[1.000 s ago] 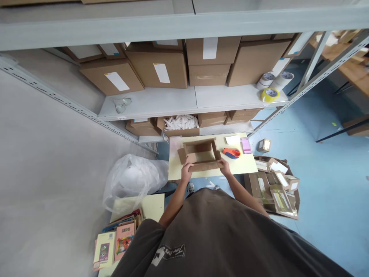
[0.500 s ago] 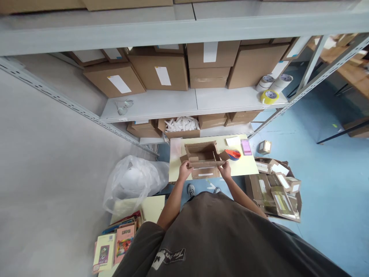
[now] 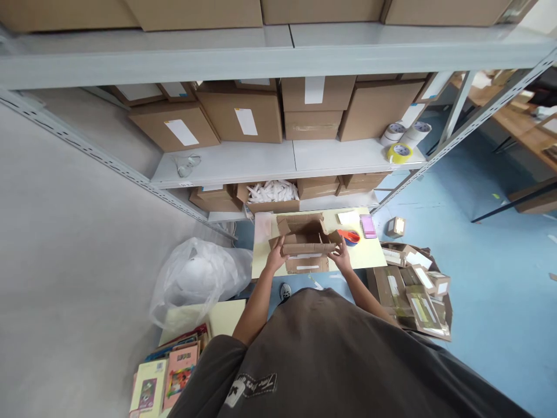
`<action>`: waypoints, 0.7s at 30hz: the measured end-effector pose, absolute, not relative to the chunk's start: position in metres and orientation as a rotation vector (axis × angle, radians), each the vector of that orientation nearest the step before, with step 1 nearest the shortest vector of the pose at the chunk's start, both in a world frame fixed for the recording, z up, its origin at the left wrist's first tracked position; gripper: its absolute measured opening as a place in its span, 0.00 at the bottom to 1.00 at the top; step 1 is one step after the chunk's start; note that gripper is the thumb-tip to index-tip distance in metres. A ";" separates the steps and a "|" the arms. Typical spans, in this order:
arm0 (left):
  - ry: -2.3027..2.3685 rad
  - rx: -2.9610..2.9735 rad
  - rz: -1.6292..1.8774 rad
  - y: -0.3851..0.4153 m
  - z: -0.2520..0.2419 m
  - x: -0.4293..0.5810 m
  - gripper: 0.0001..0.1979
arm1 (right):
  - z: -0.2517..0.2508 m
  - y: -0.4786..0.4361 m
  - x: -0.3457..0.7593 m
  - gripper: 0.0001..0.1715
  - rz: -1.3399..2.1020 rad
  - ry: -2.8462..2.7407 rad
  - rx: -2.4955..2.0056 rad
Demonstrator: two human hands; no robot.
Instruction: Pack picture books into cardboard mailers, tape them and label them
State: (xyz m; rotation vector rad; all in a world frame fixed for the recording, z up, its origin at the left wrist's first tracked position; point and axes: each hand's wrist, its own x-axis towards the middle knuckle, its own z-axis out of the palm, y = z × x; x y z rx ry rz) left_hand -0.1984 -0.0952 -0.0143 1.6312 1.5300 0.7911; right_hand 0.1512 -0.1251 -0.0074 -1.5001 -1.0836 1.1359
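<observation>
An open cardboard box (image 3: pixel 308 248) stands on the small pale yellow table (image 3: pixel 361 255), its flaps spread outward. My left hand (image 3: pixel 275 255) grips the box at its near left corner. At the near right corner my right hand (image 3: pixel 342 255) is closed on the cardboard, fingers partly hidden by it. The inside of the box looks dark, and I cannot make out anything in it. Just right of the box lies a red and blue object (image 3: pixel 350 237), partly covered by a flap. Beyond it are a purple pad (image 3: pixel 368 226) and a white paper (image 3: pixel 348 217).
A grey metal shelf (image 3: pixel 235 159) with cardboard boxes rises behind the table. Tape rolls (image 3: pixel 399 152) sit on it. A carton of white pieces (image 3: pixel 273 191) is lower down. Left is a clear plastic bag (image 3: pixel 200 278); books (image 3: pixel 180 374) lie below. Flattened boxes (image 3: pixel 413 290) fill a carton at right.
My left hand has shifted up around the box's left corner, and the near flap looks tilted differently. My right hand keeps its hold. The whole view has shifted slightly.
</observation>
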 end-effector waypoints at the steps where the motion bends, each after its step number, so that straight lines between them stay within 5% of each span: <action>1: 1.532 1.633 0.791 -0.096 -0.013 -0.197 0.48 | -0.004 -0.122 0.153 0.44 1.167 -1.133 -1.485; 4: 1.507 1.647 0.822 -0.097 -0.008 -0.193 0.43 | 0.004 -0.111 0.155 0.41 1.202 -1.295 -1.461; 9: 1.454 1.657 0.848 -0.092 -0.003 -0.189 0.21 | 0.010 -0.100 0.154 0.29 1.123 -1.575 -1.441; 13: 1.500 1.643 0.879 -0.089 -0.005 -0.195 0.24 | 0.012 -0.100 0.151 0.29 1.044 -1.620 -1.416; 18: 1.458 1.613 0.823 -0.095 -0.005 -0.203 0.33 | 0.002 -0.104 0.149 0.45 1.123 -1.587 -1.471; 21: 1.479 1.587 0.858 -0.101 -0.003 -0.201 0.31 | -0.007 -0.106 0.147 0.43 1.161 -1.507 -1.493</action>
